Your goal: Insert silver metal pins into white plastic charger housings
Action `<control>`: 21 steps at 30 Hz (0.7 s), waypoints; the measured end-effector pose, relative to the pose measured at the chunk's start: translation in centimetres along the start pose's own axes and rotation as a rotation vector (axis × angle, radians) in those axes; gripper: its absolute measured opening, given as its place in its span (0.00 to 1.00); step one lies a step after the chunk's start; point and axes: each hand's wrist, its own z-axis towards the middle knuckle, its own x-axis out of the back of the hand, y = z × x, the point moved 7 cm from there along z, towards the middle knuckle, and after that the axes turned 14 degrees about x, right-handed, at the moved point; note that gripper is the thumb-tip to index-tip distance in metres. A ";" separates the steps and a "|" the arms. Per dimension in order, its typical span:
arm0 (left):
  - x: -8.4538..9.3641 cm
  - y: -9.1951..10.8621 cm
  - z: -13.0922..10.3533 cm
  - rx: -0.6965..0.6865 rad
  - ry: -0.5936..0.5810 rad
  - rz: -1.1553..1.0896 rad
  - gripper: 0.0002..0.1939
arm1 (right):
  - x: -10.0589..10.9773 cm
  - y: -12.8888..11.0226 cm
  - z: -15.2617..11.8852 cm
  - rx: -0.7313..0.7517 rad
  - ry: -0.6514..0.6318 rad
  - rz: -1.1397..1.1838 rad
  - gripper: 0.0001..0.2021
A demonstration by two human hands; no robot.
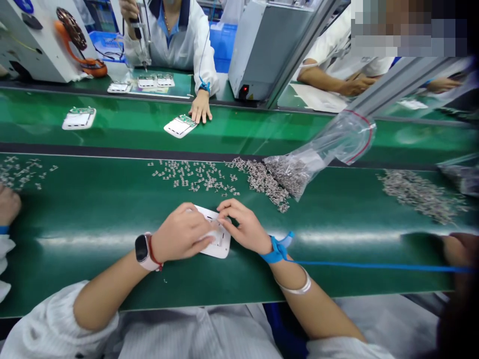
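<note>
A white plastic cover [223,245] with rounded corners and small slots lies on the green bench in front of me. My left hand [183,232] is curled over its left part, fingers closed against it, hiding much of that side. Above the cover's upper right edge is my right hand [243,224], thumb and forefinger brought together close to the left fingertips. Whatever is pinched there is too small to make out. Just beyond the cover, small metal clips [198,174] are scattered, with a denser pile of metal clips [264,182] to the right.
A clear plastic bag [299,169] of metal parts lies by the pile. Another metal heap [421,194] is at right. A blue cord [366,266] runs rightward from my right wrist. Across the bench, a co-worker's hand [201,105] touches a white unit [179,127] with a green board.
</note>
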 end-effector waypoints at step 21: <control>-1.3 1.8 -1.1 -0.037 0.030 0.036 0.16 | -1.8 -0.4 -1.2 0.325 -0.073 -0.482 0.09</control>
